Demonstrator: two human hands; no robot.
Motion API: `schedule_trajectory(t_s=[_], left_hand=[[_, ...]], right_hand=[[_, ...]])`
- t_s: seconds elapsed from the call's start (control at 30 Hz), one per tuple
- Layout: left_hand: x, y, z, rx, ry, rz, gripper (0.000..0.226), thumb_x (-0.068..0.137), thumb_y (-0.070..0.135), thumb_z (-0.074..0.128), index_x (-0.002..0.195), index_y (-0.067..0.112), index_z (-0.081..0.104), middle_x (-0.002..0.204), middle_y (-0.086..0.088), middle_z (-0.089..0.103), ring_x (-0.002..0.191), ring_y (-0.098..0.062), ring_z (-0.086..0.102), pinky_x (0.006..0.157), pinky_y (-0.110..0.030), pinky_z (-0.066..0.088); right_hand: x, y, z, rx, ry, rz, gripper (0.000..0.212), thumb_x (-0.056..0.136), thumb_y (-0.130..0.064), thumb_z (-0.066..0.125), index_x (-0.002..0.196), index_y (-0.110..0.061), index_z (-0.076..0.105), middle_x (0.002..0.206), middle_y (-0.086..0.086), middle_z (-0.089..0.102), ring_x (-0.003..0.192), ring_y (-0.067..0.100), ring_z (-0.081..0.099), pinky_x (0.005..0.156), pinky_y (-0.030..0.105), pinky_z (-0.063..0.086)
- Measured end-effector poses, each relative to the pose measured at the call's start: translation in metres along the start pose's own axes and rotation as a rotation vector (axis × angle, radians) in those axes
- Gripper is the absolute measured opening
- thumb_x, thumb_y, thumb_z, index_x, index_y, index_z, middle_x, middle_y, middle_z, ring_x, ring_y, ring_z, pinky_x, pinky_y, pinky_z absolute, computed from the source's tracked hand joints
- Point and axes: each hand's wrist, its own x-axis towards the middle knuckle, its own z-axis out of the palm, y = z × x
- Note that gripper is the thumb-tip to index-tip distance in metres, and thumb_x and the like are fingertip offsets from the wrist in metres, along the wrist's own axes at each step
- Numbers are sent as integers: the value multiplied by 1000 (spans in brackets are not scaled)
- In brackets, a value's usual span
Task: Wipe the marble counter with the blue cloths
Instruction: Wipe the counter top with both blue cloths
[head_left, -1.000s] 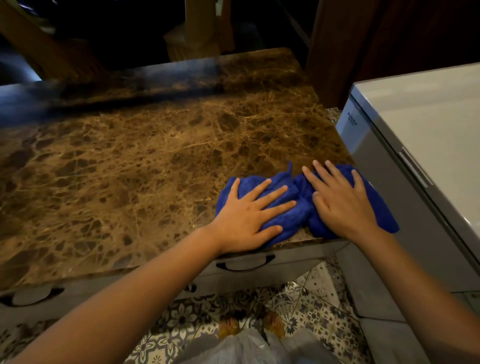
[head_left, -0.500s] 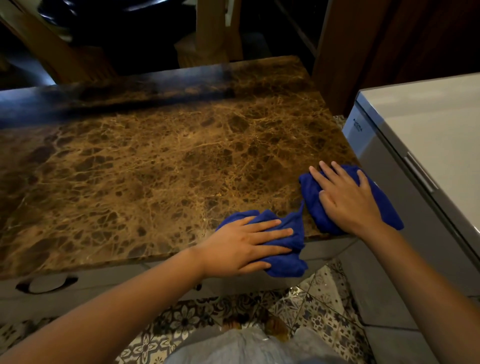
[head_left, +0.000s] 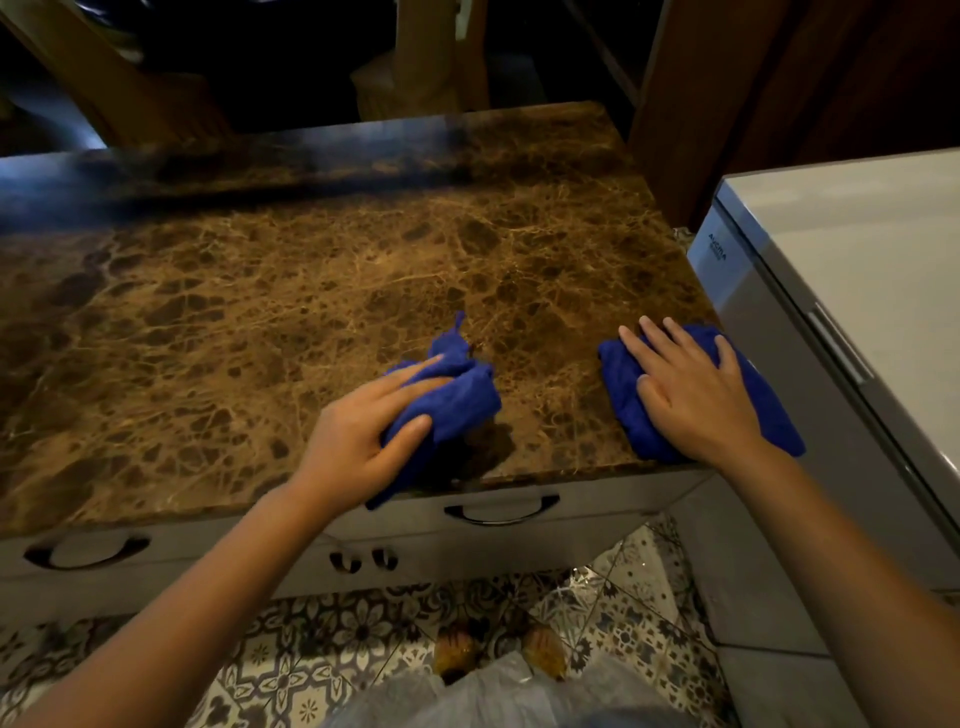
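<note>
A brown veined marble counter (head_left: 291, 312) fills the middle of the view. My left hand (head_left: 358, 441) grips a bunched blue cloth (head_left: 457, 395) near the counter's front edge, with one corner of the cloth hanging over the edge. My right hand (head_left: 691, 389) lies flat with spread fingers on a second blue cloth (head_left: 623, 395), pressed onto the counter at its front right corner. The two cloths are well apart.
A white appliance (head_left: 857, 249) stands right beside the counter's right edge. Grey drawers with dark handles (head_left: 501, 512) sit under the counter. Patterned floor tiles (head_left: 322, 654) lie below. Wooden furniture (head_left: 431, 57) stands in the dark beyond the far edge.
My left hand has pulled its cloth away from the right one, first to the front edge, then bunched it up and gripped it. My right hand stays pressed on its cloth.
</note>
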Motion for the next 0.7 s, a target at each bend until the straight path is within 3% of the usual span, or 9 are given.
schedule_trajectory(t_s=[0.17,0.27,0.4,0.6,0.7], left_hand=[[20,-16,17,299,-250,-92,58,91,59,21,136,27,41,148,0,36,136,-17,30,107,-45,34],[28,-22,26,393,-378,-102,59,86,58,22,141,37,24,155,3,20,142,-14,10,111,-52,17],[46,-27,35,441,-405,-98,64,82,67,18,141,44,16,156,5,13,142,-14,2,110,-59,7],[107,-36,61,426,-459,-93,64,80,66,16,141,45,13,157,4,8,144,-16,2,110,-62,2],[142,-39,80,427,-468,-73,66,79,66,16,142,45,14,157,3,9,144,-18,4,110,-63,2]], right_hand=[[0,2,-1,4,-27,4,64,81,-43,5,144,-32,13,156,-3,13,142,15,5,112,54,1],[-1,2,-6,46,-27,-18,66,79,-49,3,143,-35,14,157,-3,12,142,15,3,112,56,1],[-14,7,-10,30,44,-30,63,83,-56,10,141,-36,24,155,0,18,143,19,7,110,59,3],[-20,7,-2,32,24,4,61,85,-57,10,141,-37,23,153,1,24,142,20,11,111,57,7],[-21,8,0,32,46,2,64,86,-63,2,140,-37,24,152,0,27,142,21,15,110,57,10]])
